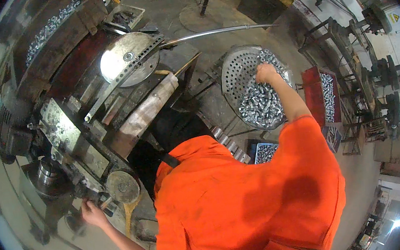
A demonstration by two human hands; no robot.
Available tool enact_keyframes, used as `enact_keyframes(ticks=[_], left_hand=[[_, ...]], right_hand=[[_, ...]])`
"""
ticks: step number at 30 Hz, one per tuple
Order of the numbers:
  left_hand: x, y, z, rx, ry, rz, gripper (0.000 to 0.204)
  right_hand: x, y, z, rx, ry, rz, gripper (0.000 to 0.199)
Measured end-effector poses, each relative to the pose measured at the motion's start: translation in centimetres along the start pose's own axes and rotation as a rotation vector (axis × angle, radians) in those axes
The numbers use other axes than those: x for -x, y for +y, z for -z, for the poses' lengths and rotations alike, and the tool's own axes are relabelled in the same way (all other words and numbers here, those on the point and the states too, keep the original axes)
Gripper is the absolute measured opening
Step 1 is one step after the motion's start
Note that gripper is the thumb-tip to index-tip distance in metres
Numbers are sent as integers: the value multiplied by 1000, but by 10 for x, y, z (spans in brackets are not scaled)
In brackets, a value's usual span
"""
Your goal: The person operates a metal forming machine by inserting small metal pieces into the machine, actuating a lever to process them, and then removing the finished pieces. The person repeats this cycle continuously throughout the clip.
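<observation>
On the perforated round tray [239,70], small shiny metal fittings [259,104] are lying around and below your nearer right hand [265,72], sharing no common axis. This hand is curling inward; its grasp I cannot tell. Leftward, bare tray is giving room. Your left hand [93,213], well apart, is resting at a short rod [106,203], grip unclear.

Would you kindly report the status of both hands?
Left hand near round disc, grip unclear. Right hand at metal pieces in perforated pan. Nothing visibly blocking right hand.
</observation>
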State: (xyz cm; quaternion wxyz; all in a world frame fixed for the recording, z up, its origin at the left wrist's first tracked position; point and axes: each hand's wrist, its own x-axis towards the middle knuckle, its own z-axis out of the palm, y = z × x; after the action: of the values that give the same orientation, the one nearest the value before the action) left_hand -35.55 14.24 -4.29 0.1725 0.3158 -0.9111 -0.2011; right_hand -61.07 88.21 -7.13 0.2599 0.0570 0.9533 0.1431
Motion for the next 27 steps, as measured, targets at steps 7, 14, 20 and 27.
enact_keyframes(ticks=[7, 14, 20, 27], left_hand=[[0, -14, -6, -4, 71, 5, 25], [-4, 3, -7, 38, 67, 25, 21], [9, 9, 5, 1, 103, 106, 22], [2, 29, 5, -48, 129, 9, 17]], right_hand=[[4, -1, 6, -29, 52, 6, 37], [-25, 0, -23, -303, 247, 19, 31], [-33, -21, -27, -244, 242, 23, 35], [-100, 48, -98, 22, 313, 92, 18]])
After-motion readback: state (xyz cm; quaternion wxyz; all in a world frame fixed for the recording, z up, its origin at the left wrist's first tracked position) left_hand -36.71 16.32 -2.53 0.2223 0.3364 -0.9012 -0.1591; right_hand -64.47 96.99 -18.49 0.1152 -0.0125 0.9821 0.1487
